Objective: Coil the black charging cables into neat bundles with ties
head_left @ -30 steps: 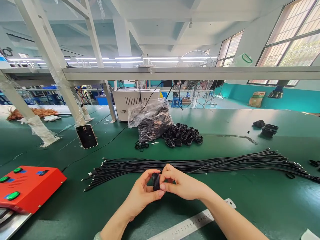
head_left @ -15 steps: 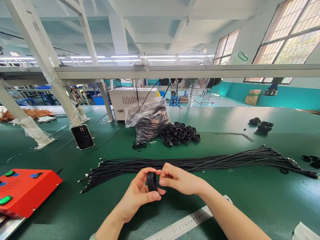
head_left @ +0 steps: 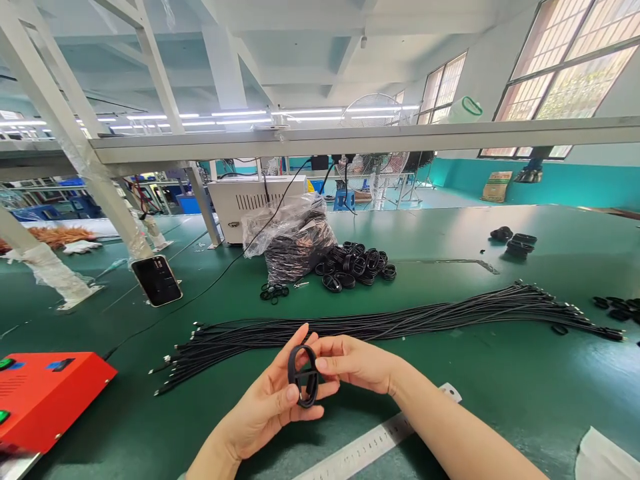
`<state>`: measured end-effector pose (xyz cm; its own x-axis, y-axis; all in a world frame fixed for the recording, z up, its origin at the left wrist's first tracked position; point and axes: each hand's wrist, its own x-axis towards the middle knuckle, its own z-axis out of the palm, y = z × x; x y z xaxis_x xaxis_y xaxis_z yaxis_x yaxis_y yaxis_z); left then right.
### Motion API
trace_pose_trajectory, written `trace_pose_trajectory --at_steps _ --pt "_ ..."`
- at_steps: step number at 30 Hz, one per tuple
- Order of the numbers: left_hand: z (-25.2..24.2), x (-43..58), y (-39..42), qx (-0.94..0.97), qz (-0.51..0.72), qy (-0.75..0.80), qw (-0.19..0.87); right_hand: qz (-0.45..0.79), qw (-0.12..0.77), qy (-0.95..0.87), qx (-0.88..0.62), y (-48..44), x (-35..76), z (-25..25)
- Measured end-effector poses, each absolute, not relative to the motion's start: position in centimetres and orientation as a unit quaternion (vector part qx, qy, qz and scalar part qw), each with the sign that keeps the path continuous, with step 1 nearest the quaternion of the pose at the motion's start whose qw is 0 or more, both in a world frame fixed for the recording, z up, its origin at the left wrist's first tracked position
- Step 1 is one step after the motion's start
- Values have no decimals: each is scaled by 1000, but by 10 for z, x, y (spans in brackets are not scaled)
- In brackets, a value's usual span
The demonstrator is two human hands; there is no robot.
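My left hand (head_left: 267, 407) and my right hand (head_left: 357, 363) meet low in the middle of the view, over the green table. Together they hold a coiled black cable (head_left: 303, 375), wound into a small oval loop that faces the camera. The left thumb and fingers pinch its lower part. The right fingers close on its right side. Just beyond the hands lies a long bundle of straight black cables (head_left: 380, 323) stretched across the table.
A steel ruler (head_left: 370, 445) lies near my right forearm. A red box (head_left: 43, 397) sits at the left. Farther back are a plastic bag of black coils (head_left: 295, 240), a pile of coils (head_left: 357, 263), a phone (head_left: 157, 280) and a white machine (head_left: 255, 200).
The coil has turned from edge-on to flat-on, showing its oval opening. My hands shifted slightly down and left. The camera tilted, so the red box slid toward the left edge.
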<state>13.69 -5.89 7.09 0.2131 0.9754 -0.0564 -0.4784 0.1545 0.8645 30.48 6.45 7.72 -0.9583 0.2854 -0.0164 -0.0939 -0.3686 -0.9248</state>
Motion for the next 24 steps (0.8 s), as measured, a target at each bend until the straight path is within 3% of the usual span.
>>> trace_pose_trajectory --at_steps 6,11,24 --pt "59 144 -45 408 569 449 556 761 212 -560 -250 64 295 75" --pt "48 148 -39 419 600 489 475 726 221 -589 -277 53 289 78" --pt "61 143 -44 433 559 445 550 737 216 -594 -240 53 291 77"
